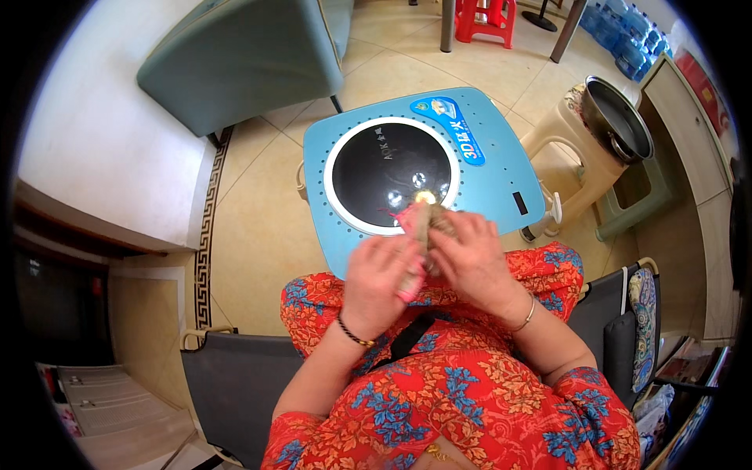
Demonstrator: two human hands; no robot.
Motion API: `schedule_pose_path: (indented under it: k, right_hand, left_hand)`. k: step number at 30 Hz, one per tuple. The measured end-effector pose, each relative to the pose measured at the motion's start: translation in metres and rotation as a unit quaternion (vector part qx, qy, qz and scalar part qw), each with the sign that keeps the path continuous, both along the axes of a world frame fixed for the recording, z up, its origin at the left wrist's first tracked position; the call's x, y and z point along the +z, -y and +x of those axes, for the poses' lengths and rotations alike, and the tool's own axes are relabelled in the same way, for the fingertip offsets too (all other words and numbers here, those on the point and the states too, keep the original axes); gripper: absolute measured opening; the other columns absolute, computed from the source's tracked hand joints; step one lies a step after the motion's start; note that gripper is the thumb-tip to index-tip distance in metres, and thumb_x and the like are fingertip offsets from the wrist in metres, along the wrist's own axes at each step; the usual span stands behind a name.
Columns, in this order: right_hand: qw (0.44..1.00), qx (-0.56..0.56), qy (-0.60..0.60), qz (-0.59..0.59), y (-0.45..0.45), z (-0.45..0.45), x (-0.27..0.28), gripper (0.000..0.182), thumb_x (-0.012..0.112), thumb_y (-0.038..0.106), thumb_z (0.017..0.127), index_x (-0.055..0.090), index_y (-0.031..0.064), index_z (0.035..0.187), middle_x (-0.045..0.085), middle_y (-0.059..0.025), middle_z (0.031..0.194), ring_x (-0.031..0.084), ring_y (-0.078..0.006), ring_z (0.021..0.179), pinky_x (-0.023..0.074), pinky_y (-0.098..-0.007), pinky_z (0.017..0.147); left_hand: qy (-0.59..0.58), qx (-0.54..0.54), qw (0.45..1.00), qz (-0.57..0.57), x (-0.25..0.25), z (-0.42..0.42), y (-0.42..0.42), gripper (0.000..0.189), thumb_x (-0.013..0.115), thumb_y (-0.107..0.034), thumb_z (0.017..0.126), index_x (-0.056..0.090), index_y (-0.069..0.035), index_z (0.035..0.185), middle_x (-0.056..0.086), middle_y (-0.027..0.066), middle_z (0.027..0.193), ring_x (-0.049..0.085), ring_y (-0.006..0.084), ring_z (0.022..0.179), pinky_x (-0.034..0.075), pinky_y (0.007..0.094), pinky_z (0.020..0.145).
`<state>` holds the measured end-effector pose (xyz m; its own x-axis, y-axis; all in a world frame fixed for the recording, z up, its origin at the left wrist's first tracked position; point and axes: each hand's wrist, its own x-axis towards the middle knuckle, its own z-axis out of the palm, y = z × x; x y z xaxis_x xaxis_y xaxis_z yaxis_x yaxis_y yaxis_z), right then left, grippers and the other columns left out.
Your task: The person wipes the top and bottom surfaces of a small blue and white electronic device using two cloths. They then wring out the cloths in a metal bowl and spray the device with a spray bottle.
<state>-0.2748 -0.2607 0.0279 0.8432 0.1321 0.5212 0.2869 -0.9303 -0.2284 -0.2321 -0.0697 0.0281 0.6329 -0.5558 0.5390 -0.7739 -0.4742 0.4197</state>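
Both my hands are raised over the near edge of a light-blue electric cooker (499,176) with a round black glass plate (376,170) in a white ring. Between them is a bunched cloth (420,226), beige-grey with pink parts and blurred. My left hand (379,276) grips its near pink end, wearing a dark beaded bracelet. From the other side, my right hand (473,252) has its fingers closed on the cloth, a thin bangle at the wrist. Part of the cloth overlaps the plate's near rim in view; whether it touches cannot be told. Light reflections show on the black glass.
To the right, a frying pan (617,120) stands on a beige plastic stool (578,138). A small white-handled object (555,211) is beside the cooker. A blue-grey sofa (247,70), a red stool (484,23) and water bottles (625,38) stand farther off. A dark folding seat (241,382) lies beneath me.
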Motion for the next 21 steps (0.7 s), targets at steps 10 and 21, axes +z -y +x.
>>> schedule_pose_path:
  k: [10,21]
  right_hand:
    - [0.986,-0.162,-0.014,-0.043,0.075,0.005,-0.007,0.031,0.07,0.018,0.078,0.067,0.017,0.11,0.058,-0.0068,0.121,0.054,-0.028,0.105,0.0415,-0.0426,0.084]
    - [1.0,0.003,0.008,-0.022,0.014,0.006,-0.008,0.034,0.071,0.023,0.079,0.067,0.0179,0.112,0.056,-0.0072,0.123,0.053,-0.0265,0.111,0.039,-0.043,0.092]
  left_hand:
    - [0.039,0.145,0.987,0.065,-0.004,0.031,-0.054,0.036,0.072,-0.012,0.075,0.067,-0.007,0.11,0.06,0.0134,0.114,0.056,0.0332,0.103,0.046,0.0442,0.087]
    - [0.036,0.03,0.997,0.06,-0.004,0.006,0.006,0.037,0.07,-0.013,0.077,0.067,-0.005,0.113,0.06,0.0102,0.123,0.055,0.0322,0.11,0.044,0.0434,0.092]
